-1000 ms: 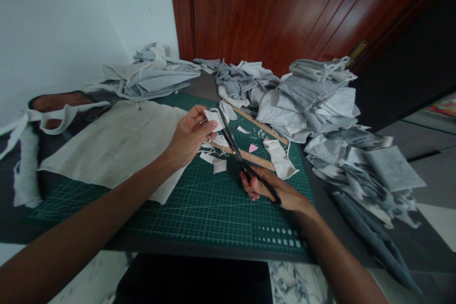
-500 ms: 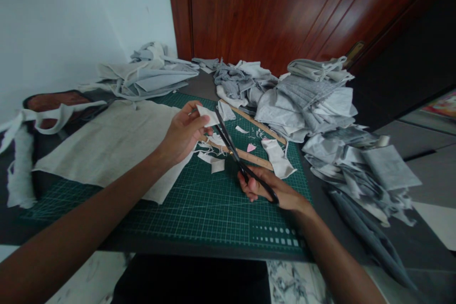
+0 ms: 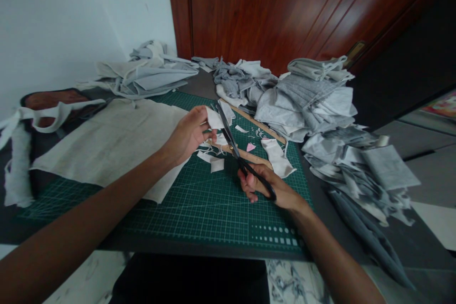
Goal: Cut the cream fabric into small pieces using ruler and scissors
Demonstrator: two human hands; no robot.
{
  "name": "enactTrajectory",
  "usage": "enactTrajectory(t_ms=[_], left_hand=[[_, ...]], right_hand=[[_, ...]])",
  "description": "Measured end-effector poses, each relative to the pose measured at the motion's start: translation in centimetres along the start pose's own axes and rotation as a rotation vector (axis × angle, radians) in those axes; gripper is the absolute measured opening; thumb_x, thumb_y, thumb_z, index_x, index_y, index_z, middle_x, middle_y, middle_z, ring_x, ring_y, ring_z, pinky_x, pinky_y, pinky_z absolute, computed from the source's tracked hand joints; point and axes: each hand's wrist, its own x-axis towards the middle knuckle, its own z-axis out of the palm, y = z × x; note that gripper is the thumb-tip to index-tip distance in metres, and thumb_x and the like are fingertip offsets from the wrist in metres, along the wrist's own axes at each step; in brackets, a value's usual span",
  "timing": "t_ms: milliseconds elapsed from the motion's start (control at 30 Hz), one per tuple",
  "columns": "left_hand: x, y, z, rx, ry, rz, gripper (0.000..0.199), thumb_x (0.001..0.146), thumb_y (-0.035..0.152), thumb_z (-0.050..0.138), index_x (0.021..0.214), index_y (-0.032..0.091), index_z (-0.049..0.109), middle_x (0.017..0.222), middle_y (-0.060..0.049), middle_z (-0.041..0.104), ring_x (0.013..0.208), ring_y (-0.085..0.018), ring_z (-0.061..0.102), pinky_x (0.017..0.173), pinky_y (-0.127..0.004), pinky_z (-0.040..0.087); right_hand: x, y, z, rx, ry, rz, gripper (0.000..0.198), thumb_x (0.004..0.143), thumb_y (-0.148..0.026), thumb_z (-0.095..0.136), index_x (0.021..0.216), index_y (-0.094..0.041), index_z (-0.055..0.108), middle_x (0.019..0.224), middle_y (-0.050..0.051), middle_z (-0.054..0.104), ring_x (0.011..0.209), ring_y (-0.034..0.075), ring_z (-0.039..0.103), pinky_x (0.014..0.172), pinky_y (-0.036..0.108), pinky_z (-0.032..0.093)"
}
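My left hand [image 3: 192, 130] pinches a small white fabric piece [image 3: 214, 118] by its left side, above the green cutting mat [image 3: 213, 209]. Fingers of my right hand [image 3: 261, 183] are wrapped in the handles of black scissors [image 3: 233, 148]. The scissor blades point up and away, lying at the right edge of the fabric piece; I cannot tell whether they grip it. Beneath my left forearm lies a large off-white cloth [image 3: 117, 147]. Small white scraps [image 3: 217, 165], a pink scrap [image 3: 251, 147] and loose threads rest on the mat below the scissors.
Two wooden rulers [image 3: 254, 157] lie on the mat. A white cloth piece [image 3: 278, 157] sits at its right. Piles of grey and white fabric [image 3: 306, 104] line the back and right. Another fabric stack [image 3: 149, 76] and white straps [image 3: 60, 114] are at the left. Behind stands a wooden door [image 3: 256, 14].
My left hand has shifted slightly to the right with the fabric piece, its fingers now more extended. The piece sits closer along the blades. My right hand and the scissors have barely moved.
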Motion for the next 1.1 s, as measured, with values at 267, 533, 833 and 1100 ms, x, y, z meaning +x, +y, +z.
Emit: enactTrajectory(t_ms=[267, 533, 833, 1100], left_hand=[[0.1, -1.1, -1.0, -0.059, 0.048, -0.153, 0.033, 0.089, 0.050, 0.058, 0.101, 0.019, 0.059, 0.080, -0.005, 0.059, 0.064, -0.020, 0.055, 0.049, -0.030, 0.042], [-0.5, -3.1, -0.8, -0.038, -0.025, -0.255, 0.043, 0.091, 0.059, 0.056, 0.106, 0.019, 0.057, 0.079, -0.004, 0.057, 0.060, -0.019, 0.052, 0.045, -0.028, 0.039], [-0.3, -2.5, -1.0, -0.049, -0.024, -0.268, 0.046, 0.095, 0.063, 0.047, 0.105, 0.020, 0.058, 0.077, -0.005, 0.057, 0.056, -0.018, 0.050, 0.045, -0.029, 0.039], [-0.3, -2.6, -1.1, -0.036, -0.066, -0.254, 0.048, 0.092, 0.066, 0.051, 0.104, 0.020, 0.059, 0.075, -0.004, 0.056, 0.056, -0.017, 0.049, 0.045, -0.028, 0.040]], right_hand=[[-0.2, -0.3, -0.7, 0.017, 0.188, -0.230, 0.059, 0.087, -0.078, 0.063, 0.090, -0.020, 0.053, 0.066, -0.006, 0.045, 0.051, 0.010, 0.045, 0.050, 0.026, 0.044], [-0.7, -2.1, -2.6, 0.105, 0.441, -0.434, 0.071, 0.070, -0.093, 0.064, 0.075, -0.025, 0.044, 0.054, -0.008, 0.043, 0.042, 0.013, 0.049, 0.046, 0.029, 0.050], [-0.6, -1.3, -2.9, 0.043, 0.672, -0.348, 0.056, 0.084, -0.075, 0.070, 0.080, -0.024, 0.047, 0.048, -0.012, 0.040, 0.031, 0.008, 0.040, 0.033, 0.023, 0.043], [-0.6, -1.3, -2.9, 0.006, 0.673, -0.342, 0.057, 0.083, -0.077, 0.069, 0.080, -0.024, 0.048, 0.049, -0.012, 0.038, 0.032, 0.008, 0.039, 0.033, 0.022, 0.040]])
